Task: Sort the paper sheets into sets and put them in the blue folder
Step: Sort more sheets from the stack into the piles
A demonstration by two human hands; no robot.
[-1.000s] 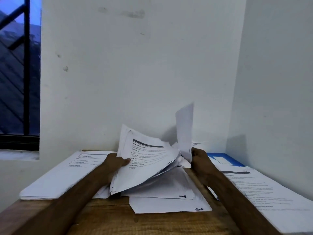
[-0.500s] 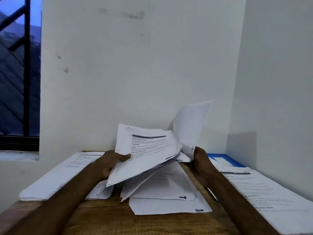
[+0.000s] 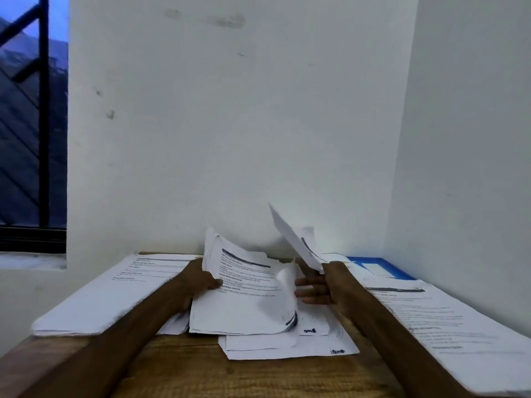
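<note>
L hand (image 3: 198,285) grips a printed bundle (image 3: 244,300) at its left edge, above loose sheets (image 3: 287,347) on the table (image 3: 201,372). R hand (image 3: 324,285) pinches a single sheet (image 3: 293,239) by its lower corner, tilted up. Blue folder (image 3: 388,267) lies back right, behind a paper stack (image 3: 459,326).

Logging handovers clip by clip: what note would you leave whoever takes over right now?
Left hand grips the bundle of sheets by its left edge, over the loose sheets mid-table.
Right hand pinches a single sheet by its lower corner, raised.
Left stack and right stack lie on the table; the blue folder sits back right, partly under paper.
Done: two stacks begun.
Left: sort bundle and loose sheets, file all in the folder.
</note>
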